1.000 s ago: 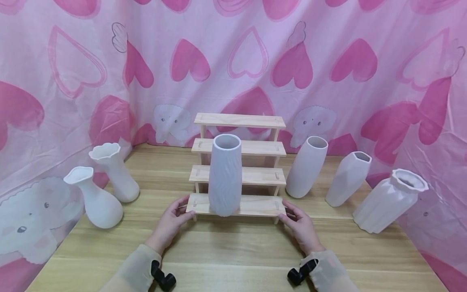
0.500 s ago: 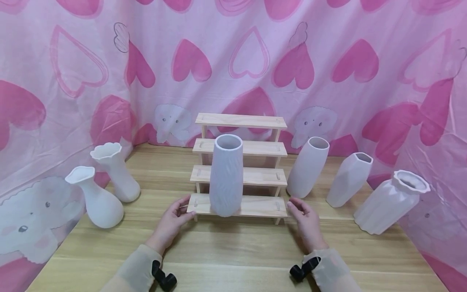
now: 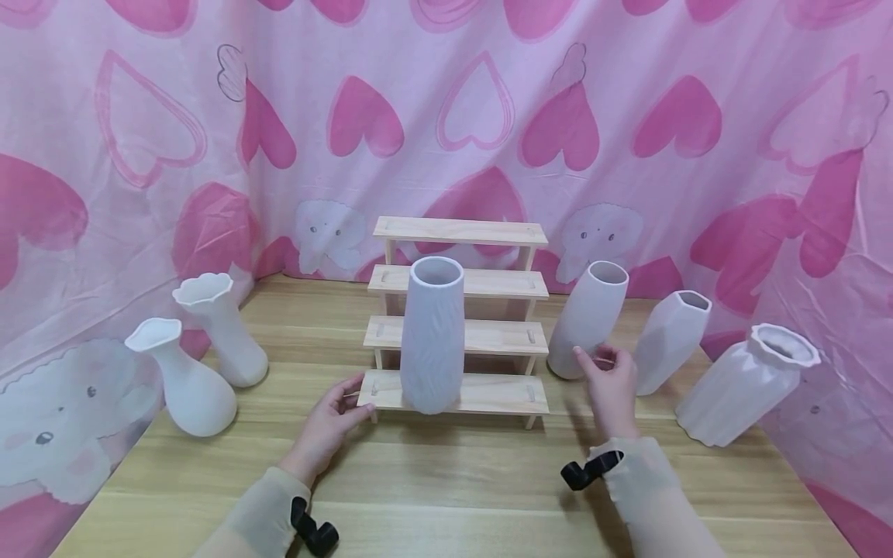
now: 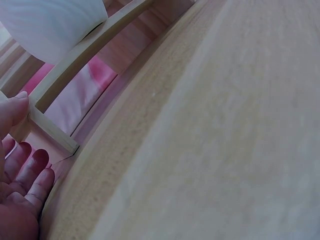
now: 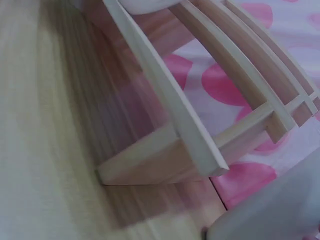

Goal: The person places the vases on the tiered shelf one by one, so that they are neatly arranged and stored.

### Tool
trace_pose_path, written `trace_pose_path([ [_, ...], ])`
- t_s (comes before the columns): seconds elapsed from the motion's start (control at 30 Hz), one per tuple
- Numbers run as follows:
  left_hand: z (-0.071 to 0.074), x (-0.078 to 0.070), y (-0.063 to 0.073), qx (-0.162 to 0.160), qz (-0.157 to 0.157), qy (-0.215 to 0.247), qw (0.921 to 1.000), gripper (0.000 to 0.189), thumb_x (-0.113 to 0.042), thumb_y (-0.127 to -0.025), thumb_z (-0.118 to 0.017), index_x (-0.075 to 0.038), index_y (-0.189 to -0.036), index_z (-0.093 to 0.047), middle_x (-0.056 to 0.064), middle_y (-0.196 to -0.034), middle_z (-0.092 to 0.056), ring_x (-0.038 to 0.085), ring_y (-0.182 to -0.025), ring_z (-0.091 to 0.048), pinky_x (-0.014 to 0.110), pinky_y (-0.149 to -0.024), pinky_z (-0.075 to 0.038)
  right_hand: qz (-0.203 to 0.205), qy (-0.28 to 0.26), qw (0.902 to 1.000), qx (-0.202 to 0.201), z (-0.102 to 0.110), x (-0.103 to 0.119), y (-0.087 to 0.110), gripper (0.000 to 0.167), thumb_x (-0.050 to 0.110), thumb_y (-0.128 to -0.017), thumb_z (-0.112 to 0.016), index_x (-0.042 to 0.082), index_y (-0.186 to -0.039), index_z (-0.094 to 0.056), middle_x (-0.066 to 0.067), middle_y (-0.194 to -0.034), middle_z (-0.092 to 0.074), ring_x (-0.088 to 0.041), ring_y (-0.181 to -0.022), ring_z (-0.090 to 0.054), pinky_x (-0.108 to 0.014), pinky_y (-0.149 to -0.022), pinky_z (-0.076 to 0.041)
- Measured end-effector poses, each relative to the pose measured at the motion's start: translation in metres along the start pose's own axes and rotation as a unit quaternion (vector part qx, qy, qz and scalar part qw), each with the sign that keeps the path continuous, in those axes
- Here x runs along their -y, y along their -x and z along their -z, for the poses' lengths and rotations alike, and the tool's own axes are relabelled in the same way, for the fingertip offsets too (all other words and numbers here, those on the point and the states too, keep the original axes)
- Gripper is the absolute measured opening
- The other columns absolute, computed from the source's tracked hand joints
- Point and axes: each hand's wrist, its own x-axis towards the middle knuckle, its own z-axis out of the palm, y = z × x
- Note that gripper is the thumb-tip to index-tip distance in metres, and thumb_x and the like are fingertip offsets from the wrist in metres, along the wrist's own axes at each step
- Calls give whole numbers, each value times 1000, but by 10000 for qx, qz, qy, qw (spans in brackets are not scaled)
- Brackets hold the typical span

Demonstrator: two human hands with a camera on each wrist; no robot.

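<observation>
A wooden step shelf (image 3: 498,391) stands mid-table, with a tall white vase (image 3: 432,341) upright on its lowest board. My left hand (image 3: 328,426) holds the left end of that board. In the left wrist view its thumb (image 4: 15,110) lies at the board's corner and the other fingers (image 4: 37,187) curve below, beside the shelf's leg. My right hand (image 3: 610,391) is in front of the rightward-leaning white vase (image 3: 589,314), thumb overlapping its lower part, fingers bent beside it. The right wrist view shows the shelf's right end (image 5: 200,150) but not the hand.
To the right stand a faceted white vase (image 3: 673,341) and a ribbed white vase (image 3: 743,387). Two frilled-rim white vases, one slimmer (image 3: 233,341) and one rounder (image 3: 195,395), stand at the left. A pink heart-patterned curtain (image 3: 432,101) hangs behind the wooden table (image 3: 446,488).
My right hand has let go of the shelf's right end and moved right and away from me to the nearest vase on that side. My left hand has stayed at the left end.
</observation>
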Motion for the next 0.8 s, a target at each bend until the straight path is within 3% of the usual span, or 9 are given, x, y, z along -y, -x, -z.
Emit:
trace_pose_path([
  [0.17, 0, 0, 0, -4, 10, -45, 10000, 65, -13, -85, -73, -9, -142, -43, 13, -133, -52, 26, -117, -51, 24, -89, -46, 15, 242, 9994, -248, -1, 6, -9, 77, 41, -84, -73, 0, -138, -38, -17, -132, -43, -29, -114, -43, -40, -94, -37],
  [0.3, 0, 1, 0, -26, 18, -55, 10000, 65, -12, -84, -74, -10, -142, -44, 14, -131, -54, 26, -116, -52, 25, -88, -46, -48, 14, 10000, -74, -3, 7, -20, 85, 40, -82, -76, 3, -145, -32, -17, -141, -39, -31, -123, -39, -45, -103, -34],
  [0.43, 0, 1, 0, -25, 19, -42, 10000, 65, -12, -84, -74, -10, -142, -44, 13, -132, -54, 26, -116, -52, 25, -89, -46, -196, -318, 9992, 174, -7, 9, -29, 90, 35, -81, -77, 6, -149, -25, -14, -149, -33, -29, -132, -35, -47, -108, -31],
  [0.6, 1, 1, 0, 0, 2, -44, 10000, 65, -13, -85, -74, -9, -142, -44, 13, -133, -53, 26, -116, -52, 26, -89, -45, -339, -573, 9976, 205, -13, 11, -35, 95, 26, -80, -80, 6, -150, -20, -15, -150, -30, -28, -135, -33, -45, -111, -28],
  [0.8, 1, 2, 0, 27, 1, 6, 10000, 65, -13, -84, -74, -10, -142, -44, 13, -134, -52, 26, -116, -51, 27, -90, -45, -980, -1033, 9896, 219, -19, 18, -39, 100, 16, -78, -81, 14, -151, -12, -10, -152, -24, -25, -137, -29, -41, -113, -23],
])
